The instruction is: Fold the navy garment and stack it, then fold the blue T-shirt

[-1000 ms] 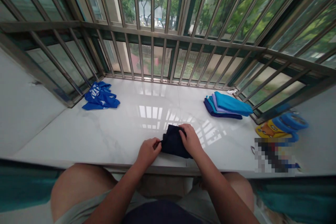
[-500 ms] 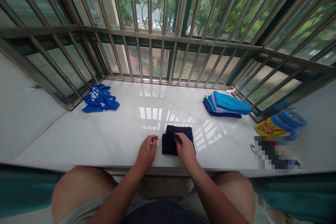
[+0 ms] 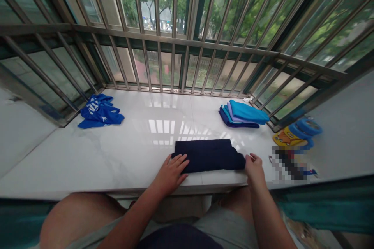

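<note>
**A folded navy-blue cloth garment [image 3: 209,155] is laid flat along the near edge of a white marble ledge [image 3: 117,151].**
The left hand [image 3: 171,175] is pressed on its left end, fingers open and spread. The right hand [image 3: 254,171] is held at its right end, fingers bunched; whether they grip the cloth cannot be told. A stack of folded blue garments [image 3: 241,114] is seen beyond on the right, a crumpled bright-blue T-shirt [image 3: 99,112] far left.

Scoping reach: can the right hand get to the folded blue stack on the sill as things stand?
Probably yes. The right hand sits at the end of the navy garment, and the folded blue stack lies just ahead on the marble sill; nothing visible stands between them.
</note>
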